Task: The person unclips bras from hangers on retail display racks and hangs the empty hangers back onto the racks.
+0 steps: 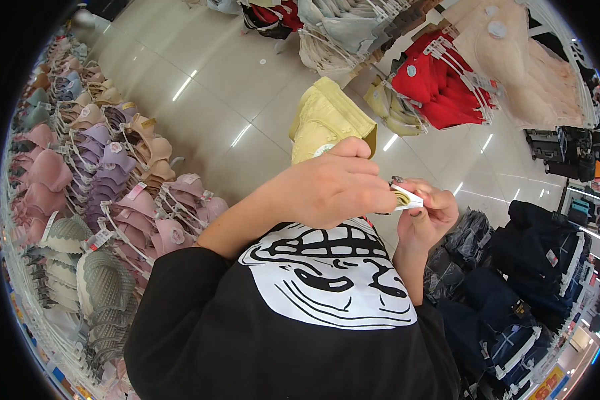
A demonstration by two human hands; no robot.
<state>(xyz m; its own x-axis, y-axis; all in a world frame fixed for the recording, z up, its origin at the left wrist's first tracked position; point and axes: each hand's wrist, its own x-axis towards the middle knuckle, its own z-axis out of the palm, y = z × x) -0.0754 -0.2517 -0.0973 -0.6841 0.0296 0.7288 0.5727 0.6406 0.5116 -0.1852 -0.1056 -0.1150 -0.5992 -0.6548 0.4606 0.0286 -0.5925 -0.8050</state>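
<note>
A pale yellow underwear garment (323, 113) with a round sticker hangs just beyond my left hand (337, 187). The fingers of that hand are curled closed near its lower edge, their tips mostly out of sight. Between my two hands is a small white plastic hanger clip (410, 199), with folded yellow fabric inside it. My right hand (430, 208) pinches this clip between thumb and fingers, dark nail polish showing. Both hands are in front of my chest, close together. The rest of the hanger is hidden behind my left hand.
Racks of bras (117, 157) in pink, purple and beige line the left side. Red garments (440, 83) and pale peach ones (513, 73) hang at the upper right. Dark navy clothing (493, 320) hangs at the lower right. Shiny floor tiles (213, 87) lie between the racks.
</note>
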